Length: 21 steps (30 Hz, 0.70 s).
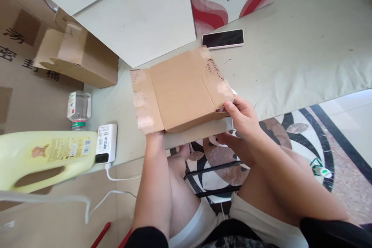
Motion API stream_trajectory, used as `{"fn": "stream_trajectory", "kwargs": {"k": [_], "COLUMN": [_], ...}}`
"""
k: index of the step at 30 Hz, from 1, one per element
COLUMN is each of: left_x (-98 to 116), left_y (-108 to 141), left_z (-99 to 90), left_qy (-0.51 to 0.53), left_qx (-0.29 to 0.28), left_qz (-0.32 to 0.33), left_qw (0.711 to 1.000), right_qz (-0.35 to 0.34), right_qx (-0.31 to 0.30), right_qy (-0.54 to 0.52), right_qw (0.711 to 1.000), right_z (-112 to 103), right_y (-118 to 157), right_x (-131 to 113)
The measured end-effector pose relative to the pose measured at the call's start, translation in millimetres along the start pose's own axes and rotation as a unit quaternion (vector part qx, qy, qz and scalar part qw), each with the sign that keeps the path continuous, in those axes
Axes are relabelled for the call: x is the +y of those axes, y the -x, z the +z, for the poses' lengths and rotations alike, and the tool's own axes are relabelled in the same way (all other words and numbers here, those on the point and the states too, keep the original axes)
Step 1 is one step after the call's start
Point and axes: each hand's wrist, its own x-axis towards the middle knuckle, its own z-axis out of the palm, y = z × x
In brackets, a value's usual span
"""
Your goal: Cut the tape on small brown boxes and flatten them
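A brown cardboard box is held tilted over the front edge of the table, its side flaps spread out, with torn tape and dark print on them. My right hand is closed on its near right corner, the thumb lying on top of the flap. My left hand reaches under the near left corner; only the wrist area shows, and the cardboard hides its fingers. Just beyond the far right corner lies a phone with a dark screen.
A white box with red markings and a large white panel stand behind. At left are another cardboard box, a clear bottle, a yellow jug and a white power bank with a cable.
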Motion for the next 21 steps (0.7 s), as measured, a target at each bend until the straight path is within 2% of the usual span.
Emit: {"fn": "stream_trajectory", "kwargs": {"k": [3,8,15,17,19,21], "left_x": [2.4,8.6,11.4,15.0,19.5,23.5], "left_y": [1.4,12.1,16.6,18.4,19.9,19.1], "left_z": [0.3,4.0,1.1,1.1,2.3,4.2], "left_qy": [0.021,0.008,-0.036,-0.035,-0.026,-0.028], "left_qx": [0.017,-0.016,-0.118,-0.126,-0.149,-0.148], "left_qz": [0.023,0.031,0.067,0.025,-0.047,-0.089], "left_qw": [0.999,0.999,0.99,0.991,0.987,0.985], "right_qz": [0.019,0.021,-0.015,-0.026,-0.039,-0.046], "right_qx": [0.07,0.177,0.196,0.198,0.202,0.204], "right_qy": [-0.011,0.017,0.068,0.075,0.08,0.091], "right_qw": [0.997,0.984,0.978,0.977,0.975,0.974], "right_z": [1.8,-4.0,-13.9,-14.7,-15.3,-16.2], "right_y": [2.6,0.6,-3.0,-3.5,-3.8,-3.3], "right_x": [-1.4,8.1,20.0,19.8,19.1,18.4]}}
